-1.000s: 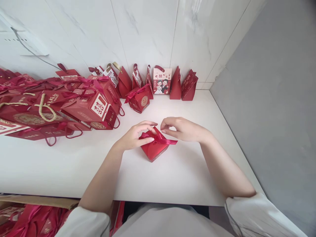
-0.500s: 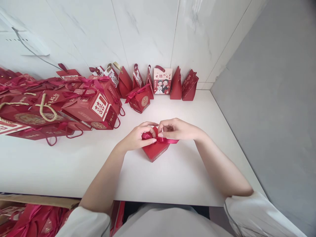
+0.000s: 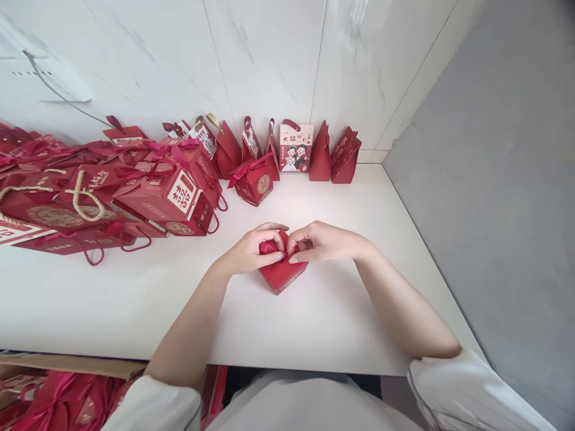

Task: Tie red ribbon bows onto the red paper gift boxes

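A small red gift box [image 3: 283, 274] sits on the white table [image 3: 314, 317] in front of me. A dark pink ribbon [image 3: 269, 246] lies across its top. My left hand [image 3: 249, 248] pinches a loop of that ribbon between thumb and fingers. My right hand [image 3: 321, 242] meets it from the right, its fingers curled and pinching the ribbon at the middle of the box. The two hands touch above the box, and most of the ribbon is hidden under them.
A heap of red gift boxes and bags [image 3: 112, 191] with ribbons and rope handles fills the table's left side. A row of red bags [image 3: 296, 149] stands along the marble back wall. A grey wall [image 3: 494, 179] bounds the right. More red bags [image 3: 54, 401] lie below the table's front edge.
My right hand has moved left onto the ribbon and closed on it. The ribbon tail that stuck out to the right of the box has been drawn in under my fingers.
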Motion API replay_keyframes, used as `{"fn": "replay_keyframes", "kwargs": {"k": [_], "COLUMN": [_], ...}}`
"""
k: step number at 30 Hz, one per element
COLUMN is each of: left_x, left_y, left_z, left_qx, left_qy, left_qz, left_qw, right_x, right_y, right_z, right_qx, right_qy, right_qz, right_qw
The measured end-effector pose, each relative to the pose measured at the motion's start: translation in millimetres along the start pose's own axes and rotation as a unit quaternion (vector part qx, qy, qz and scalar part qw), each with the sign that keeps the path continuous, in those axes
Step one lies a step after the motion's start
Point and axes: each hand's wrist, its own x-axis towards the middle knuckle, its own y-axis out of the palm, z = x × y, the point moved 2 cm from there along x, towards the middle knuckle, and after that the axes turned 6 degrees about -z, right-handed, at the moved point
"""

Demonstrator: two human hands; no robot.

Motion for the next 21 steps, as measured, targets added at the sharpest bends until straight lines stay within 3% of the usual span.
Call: {"fn": "replay_keyframes", "kwargs": {"k": [8, 13, 21], "left_x": [0.7, 0.5, 3.2], "left_y": [-0.3, 0.4, 5.3], "left_z": [-3.6, -5.1, -6.3], "left_qx": [0.004, 0.005, 0.015], "left_qy": [0.029, 0.024, 0.028], "left_qz": [0.016, 0.02, -0.008], "left_qw": [0.999, 0.999, 0.999], "right_x": [7.0, 9.6, 14.9], "right_y": [2.9, 2.3, 7.2], "right_z": [-8.7, -15.8, -26.1], "right_qx": [0.111, 0.122, 0.186], "right_qy": [0.014, 0.028, 0.04], "right_qz": [0.003, -0.007, 0.018], "right_qw": [0.994, 0.992, 0.981]}}
